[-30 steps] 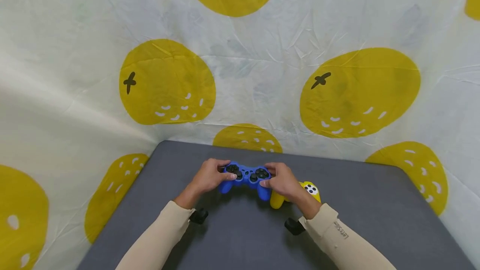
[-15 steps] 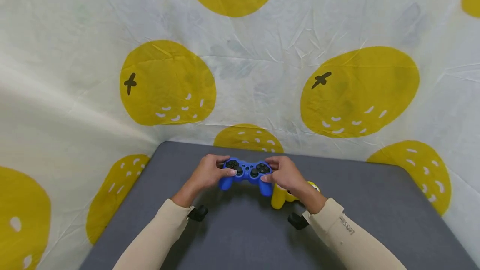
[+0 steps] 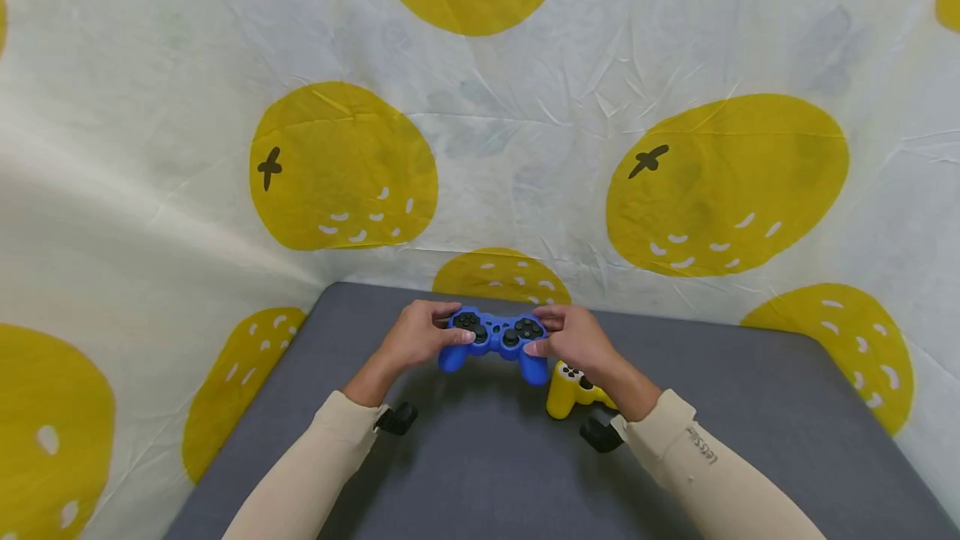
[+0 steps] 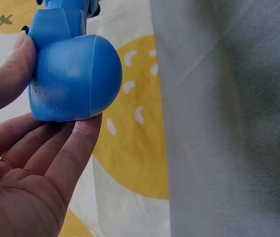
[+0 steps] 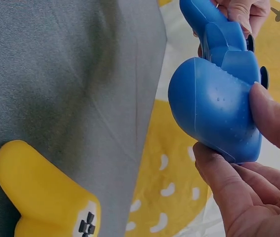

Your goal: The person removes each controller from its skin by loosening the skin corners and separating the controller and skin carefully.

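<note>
Both hands hold a blue game controller (image 3: pixel 496 342) up over the grey table, its black sticks and buttons facing upward. At its left end, my left hand (image 3: pixel 417 335) grips it with the thumb near the stick and the fingers at the far edge. My right hand (image 3: pixel 579 342) pinches the other end, thumb on top. In the wrist views the rounded blue handles (image 4: pixel 70 79) show between thumb and fingers. A yellow game controller (image 3: pixel 573 391) lies on the table under the right wrist, which hides part of it; one handle (image 5: pixel 46 190) shows in the right wrist view.
The grey table (image 3: pixel 480 473) ends at a white cloth wall (image 3: pixel 517 190) printed with yellow fruit shapes, close behind the hands. A black wrist camera (image 3: pixel 397 418) sits under the left wrist, another black camera (image 3: pixel 602 435) under the right.
Both hands have raised the blue controller slightly and moved it a little away from the person. The yellow controller stays in place, with its left part now more exposed.
</note>
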`<act>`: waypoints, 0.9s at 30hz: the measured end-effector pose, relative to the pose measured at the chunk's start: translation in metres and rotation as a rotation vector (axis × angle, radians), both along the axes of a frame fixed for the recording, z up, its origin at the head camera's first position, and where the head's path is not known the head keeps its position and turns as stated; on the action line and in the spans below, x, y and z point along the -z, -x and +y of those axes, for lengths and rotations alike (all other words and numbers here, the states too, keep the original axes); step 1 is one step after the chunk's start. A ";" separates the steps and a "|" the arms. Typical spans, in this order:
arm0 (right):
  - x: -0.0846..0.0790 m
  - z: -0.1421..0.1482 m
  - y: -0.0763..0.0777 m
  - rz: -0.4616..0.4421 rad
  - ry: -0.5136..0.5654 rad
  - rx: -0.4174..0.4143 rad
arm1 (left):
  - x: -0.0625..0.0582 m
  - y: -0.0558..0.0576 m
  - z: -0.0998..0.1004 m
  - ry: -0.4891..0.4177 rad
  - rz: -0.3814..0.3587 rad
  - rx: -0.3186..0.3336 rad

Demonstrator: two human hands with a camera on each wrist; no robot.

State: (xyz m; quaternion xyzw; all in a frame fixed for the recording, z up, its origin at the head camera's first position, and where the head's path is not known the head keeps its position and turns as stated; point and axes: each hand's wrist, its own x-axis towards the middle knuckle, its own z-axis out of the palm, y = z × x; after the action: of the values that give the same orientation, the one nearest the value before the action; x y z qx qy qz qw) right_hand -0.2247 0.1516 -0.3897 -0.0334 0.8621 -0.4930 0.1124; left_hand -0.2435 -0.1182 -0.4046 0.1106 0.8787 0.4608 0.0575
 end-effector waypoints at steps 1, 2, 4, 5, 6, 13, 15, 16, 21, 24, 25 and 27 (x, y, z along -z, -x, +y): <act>-0.001 0.000 0.000 -0.001 -0.001 0.001 | -0.001 0.000 0.000 -0.002 -0.002 0.000; -0.001 0.000 0.001 -0.002 -0.001 0.001 | -0.002 0.000 -0.001 -0.003 -0.003 -0.001; -0.003 0.000 0.001 -0.008 0.000 -0.001 | -0.003 0.000 -0.001 -0.005 -0.002 -0.004; -0.005 -0.001 0.002 -0.011 -0.002 -0.001 | -0.004 0.000 -0.002 -0.004 -0.004 -0.006; -0.006 -0.001 0.002 -0.015 -0.002 -0.002 | -0.004 0.000 -0.002 -0.001 -0.002 -0.009; -0.016 0.003 0.007 0.002 0.017 -0.004 | -0.011 0.006 0.000 -0.014 0.014 0.000; -0.017 0.004 0.008 0.006 0.020 -0.009 | -0.012 0.007 0.001 -0.020 0.014 0.003; -0.017 0.004 0.008 0.006 0.019 -0.011 | -0.012 0.007 0.001 -0.019 0.012 0.003; -0.016 0.004 0.010 0.012 0.026 -0.028 | -0.013 0.007 -0.001 -0.016 0.012 -0.008; -0.016 0.003 0.010 0.016 0.040 -0.029 | -0.015 0.006 -0.002 -0.021 0.005 -0.001; -0.017 0.003 0.010 0.017 0.044 -0.031 | -0.015 0.006 -0.002 -0.021 0.002 0.001; -0.018 0.003 0.009 0.019 0.047 -0.034 | -0.017 0.006 -0.003 -0.022 -0.005 0.005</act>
State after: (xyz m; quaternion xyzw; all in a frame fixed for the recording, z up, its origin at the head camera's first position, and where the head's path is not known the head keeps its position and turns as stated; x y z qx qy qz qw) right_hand -0.2341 0.1550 -0.3716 -0.0555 0.8506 -0.5108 0.1119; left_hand -0.2494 -0.1209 -0.3881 0.1124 0.8731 0.4707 0.0594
